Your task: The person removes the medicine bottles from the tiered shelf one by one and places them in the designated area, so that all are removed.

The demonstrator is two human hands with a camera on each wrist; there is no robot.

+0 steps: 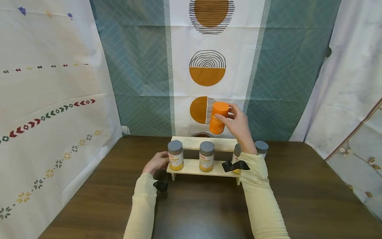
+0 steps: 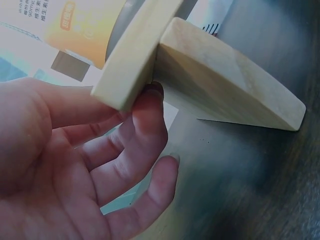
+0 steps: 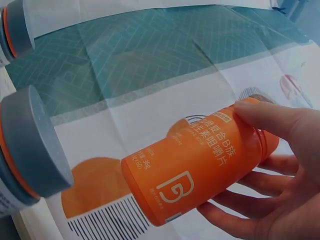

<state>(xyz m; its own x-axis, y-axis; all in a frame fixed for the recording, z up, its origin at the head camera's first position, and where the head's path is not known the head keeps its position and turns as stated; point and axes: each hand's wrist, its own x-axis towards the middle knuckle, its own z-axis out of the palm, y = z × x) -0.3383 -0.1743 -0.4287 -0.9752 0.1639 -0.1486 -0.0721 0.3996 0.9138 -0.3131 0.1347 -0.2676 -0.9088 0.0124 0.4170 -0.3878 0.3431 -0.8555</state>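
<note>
My right hand [image 1: 239,126] holds an orange bottle [image 1: 217,125] with an orange cap, raised above the upper tier of a two-tier wooden rack [image 1: 191,166]. In the right wrist view the bottle [image 3: 185,160] tilts in that view, thumb on one side and fingers on the other. My left hand [image 1: 157,162] grips the left end of the rack's lower tier. The left wrist view has its curled fingers at the board's corner [image 2: 127,75], beside a wooden leg [image 2: 215,75].
Grey-lidded jars stand on the lower tier: one at left [image 1: 176,156], one in the middle [image 1: 207,156], one at right [image 1: 237,151] partly behind my right forearm. Another grey-lidded jar [image 1: 261,147] shows beyond that arm. A patterned curtain [image 1: 137,83] hangs behind the brown table [image 1: 203,205].
</note>
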